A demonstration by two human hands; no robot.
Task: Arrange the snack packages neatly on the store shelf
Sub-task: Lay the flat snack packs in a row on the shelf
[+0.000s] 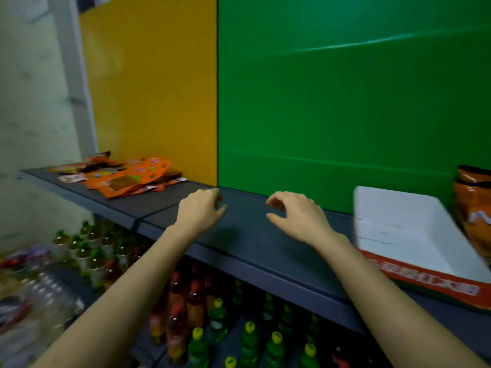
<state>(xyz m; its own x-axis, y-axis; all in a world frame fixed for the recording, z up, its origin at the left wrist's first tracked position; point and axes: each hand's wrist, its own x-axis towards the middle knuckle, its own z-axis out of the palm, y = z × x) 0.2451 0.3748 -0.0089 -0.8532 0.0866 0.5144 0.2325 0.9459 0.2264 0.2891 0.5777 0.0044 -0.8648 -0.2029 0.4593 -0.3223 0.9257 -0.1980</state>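
The left hand (202,208) and right hand (297,216) hover over the middle of the shelf (252,243); each grip is slack, loosely curled, holding nothing. The snack packages (125,173) lie in a loose heap at the shelf's left end.

A single wide-angle camera, worn on the person's head, gives the only view. It looks forward and down, close over a dark shelf (247,243) that runs aslant from upper left to lower right. Both forearms reach in from the bottom edge, with the left hand (200,208) and right hand (297,216) near the middle. A yellow panel (151,88) and a green panel (345,102) fill the upper half. Bottles (249,338) on a lower level show beneath the shelf's front edge.
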